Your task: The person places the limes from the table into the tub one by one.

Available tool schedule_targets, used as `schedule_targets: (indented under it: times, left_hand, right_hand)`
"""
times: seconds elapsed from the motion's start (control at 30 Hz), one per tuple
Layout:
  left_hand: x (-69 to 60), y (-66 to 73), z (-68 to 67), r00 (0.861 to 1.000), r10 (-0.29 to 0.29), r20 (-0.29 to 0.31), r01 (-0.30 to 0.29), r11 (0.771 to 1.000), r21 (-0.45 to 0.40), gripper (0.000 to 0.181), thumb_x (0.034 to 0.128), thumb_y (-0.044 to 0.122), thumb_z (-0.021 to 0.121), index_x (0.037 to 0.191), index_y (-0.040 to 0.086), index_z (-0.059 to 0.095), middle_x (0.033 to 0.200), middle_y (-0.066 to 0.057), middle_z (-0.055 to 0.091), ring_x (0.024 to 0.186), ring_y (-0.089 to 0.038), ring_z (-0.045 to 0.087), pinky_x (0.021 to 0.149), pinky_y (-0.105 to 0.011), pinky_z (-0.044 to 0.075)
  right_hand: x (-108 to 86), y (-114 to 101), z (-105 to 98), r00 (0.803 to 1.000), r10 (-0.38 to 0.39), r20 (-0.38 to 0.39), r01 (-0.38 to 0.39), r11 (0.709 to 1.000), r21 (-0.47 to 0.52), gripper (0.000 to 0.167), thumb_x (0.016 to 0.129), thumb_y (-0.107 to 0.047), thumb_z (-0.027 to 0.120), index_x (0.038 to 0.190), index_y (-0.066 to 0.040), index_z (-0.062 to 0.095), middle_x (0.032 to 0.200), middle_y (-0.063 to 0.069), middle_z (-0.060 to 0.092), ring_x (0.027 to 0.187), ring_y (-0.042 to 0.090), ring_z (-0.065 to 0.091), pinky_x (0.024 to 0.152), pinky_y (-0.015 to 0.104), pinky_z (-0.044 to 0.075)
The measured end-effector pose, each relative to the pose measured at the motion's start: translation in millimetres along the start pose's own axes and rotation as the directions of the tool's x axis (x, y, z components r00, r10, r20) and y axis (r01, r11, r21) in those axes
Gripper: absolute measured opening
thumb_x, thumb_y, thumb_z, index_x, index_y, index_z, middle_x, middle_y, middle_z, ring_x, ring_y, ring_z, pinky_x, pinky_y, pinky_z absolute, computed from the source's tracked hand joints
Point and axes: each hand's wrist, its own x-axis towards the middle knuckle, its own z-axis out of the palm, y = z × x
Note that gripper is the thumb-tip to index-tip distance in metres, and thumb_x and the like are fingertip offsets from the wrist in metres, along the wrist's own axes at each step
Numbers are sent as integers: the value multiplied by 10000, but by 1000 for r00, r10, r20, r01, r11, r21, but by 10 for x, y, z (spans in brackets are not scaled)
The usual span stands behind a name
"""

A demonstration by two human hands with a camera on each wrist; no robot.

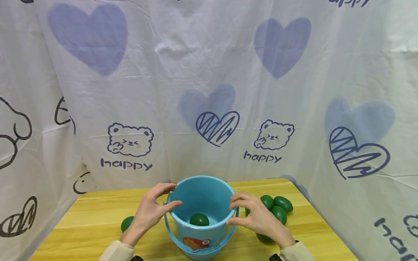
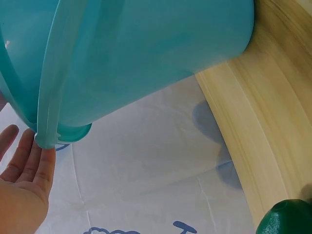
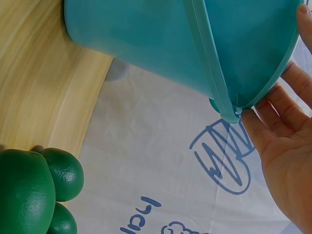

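Observation:
A light blue bucket stands upright on the wooden table, its handle hanging down in front. One dark green, egg-shaped fruit lies inside it. My left hand is at the left rim; its straight fingers touch the outside near the handle joint, and the thumb reaches over the opening. On the opposite side, the fingers of my right hand rest along the rim's outer edge, also by a handle joint. The right thumb lies near the rim.
Several more green fruits are grouped right of the bucket, partly behind my right hand. A single green fruit lies on the table beside my left wrist. A printed white cloth hangs behind and along the sides.

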Motion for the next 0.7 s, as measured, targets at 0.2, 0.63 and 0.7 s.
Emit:
schedule_targets:
  times: [0.2,0.63,0.7]
  left_hand:
    - [-24,-31,-41,999,-38,-35,38,999,12,434,774,208,842,1163,96,685,1143,-52,699,1034,-187,670,904,-408,587]
    - [-84,-96,-169,994,-80,-71,82,996,30,317,801,194,820,1093,143,708,1068,-29,718,954,-171,679,845,-347,602]
    - [-85,-105,-189,993,-92,-74,95,995,34,298,807,183,814,1084,149,709,1057,-6,718,943,-169,682,833,-349,606]
  right_hand:
    - [1,-7,-7,1000,8,2,-8,1000,5,256,779,-454,784,947,-280,701,1146,-10,655,1091,131,603,936,372,566]
    - [3,-29,-12,999,44,16,-44,999,6,253,779,-489,771,946,-317,691,1151,-99,634,1086,112,595,938,373,565]
    - [3,-29,-12,999,48,18,-48,999,5,257,778,-496,769,946,-317,691,1151,-79,641,1087,112,595,938,373,566]
